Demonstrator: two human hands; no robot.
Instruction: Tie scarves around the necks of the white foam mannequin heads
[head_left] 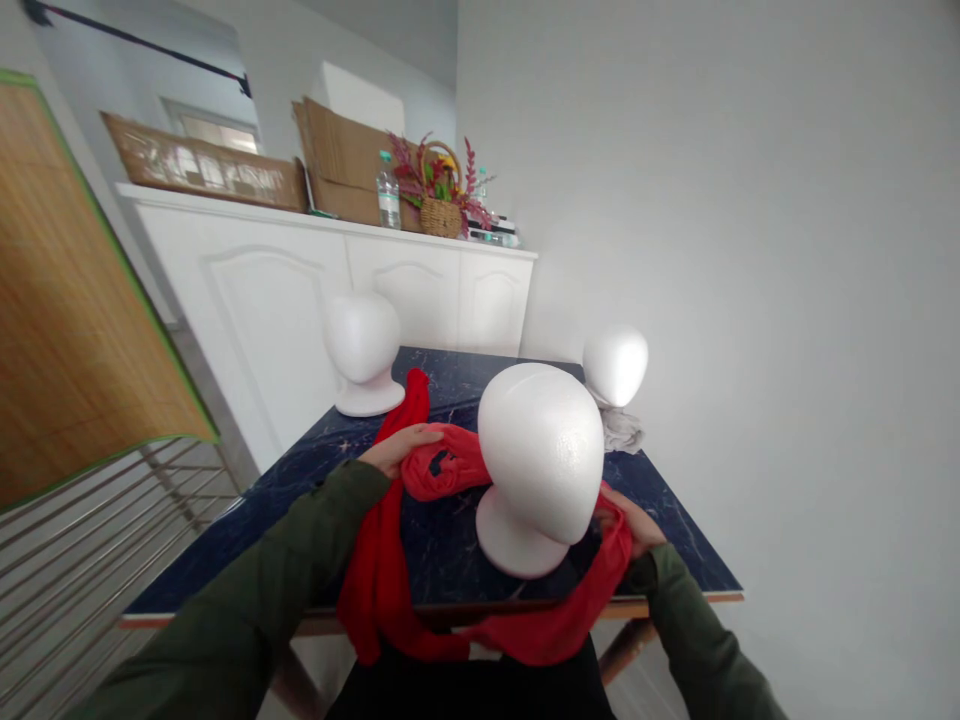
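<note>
A white foam mannequin head (541, 462) stands near the front edge of a dark blue marbled table (450, 380). A long red scarf (382, 560) lies around its base and hangs over the table's front edge. My left hand (397, 448) grips a bunched part of the scarf to the left of the head. My right hand (634, 525) holds the scarf's other side at the right, partly hidden behind the head. Both arms wear dark green sleeves.
Two more foam heads stand on the table, one at the back left (364, 350) and one at the back right (615, 365) over a grey cloth (624, 432). A white cabinet (300, 290) behind carries cardboard boxes, a bottle and a flower basket (441, 205). A metal rack (82, 540) is at the left.
</note>
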